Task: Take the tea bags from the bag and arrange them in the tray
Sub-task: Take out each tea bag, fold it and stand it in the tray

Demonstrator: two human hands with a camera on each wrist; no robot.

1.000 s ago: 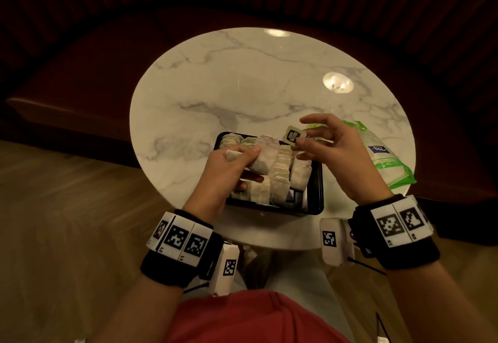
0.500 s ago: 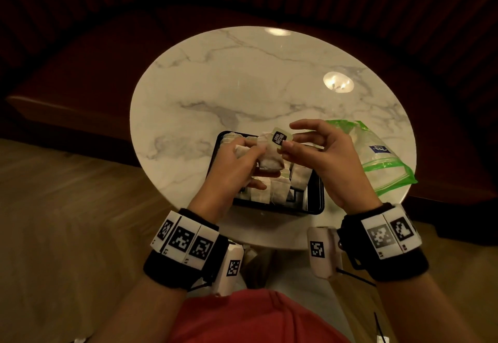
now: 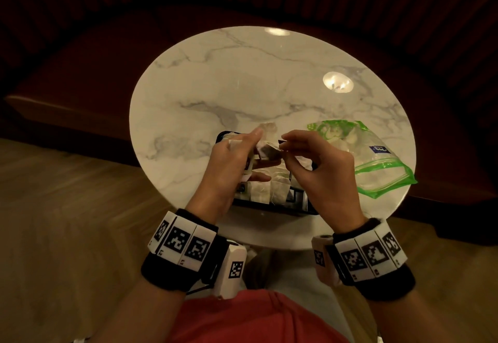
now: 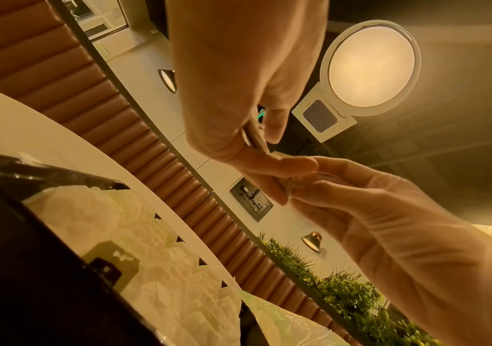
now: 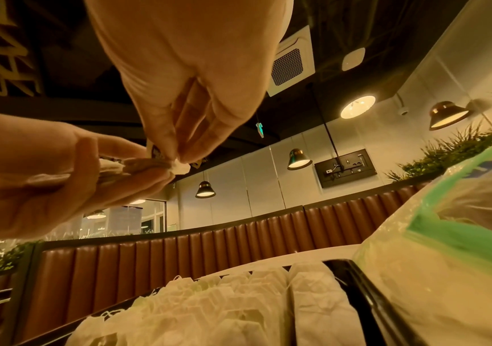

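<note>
Both hands hover close together over the black tray (image 3: 272, 209). My left hand (image 3: 252, 148) grips a crumpled white tea bag (image 3: 268, 151). My right hand (image 3: 286, 145) pinches the same tea bag's right end, next to its small dark paper tag. In the right wrist view, the right hand (image 5: 179, 159) pinches the tea bag (image 5: 138, 165) and the left hand (image 5: 70, 173) holds it from the left. The tray (image 5: 357, 276) holds rows of several tea bags (image 5: 209, 304). The clear zip bag (image 3: 374, 159) with green edges lies to the right of the tray.
The tray sits at the near edge of a round marble table (image 3: 242, 86). A dark red bench curves behind the table. Wooden floor lies to the left. The zip bag reaches the table's right edge.
My right hand has moved left with the tag and now meets the left hand. The tag, held up a second ago, is now down against the tea bag.
</note>
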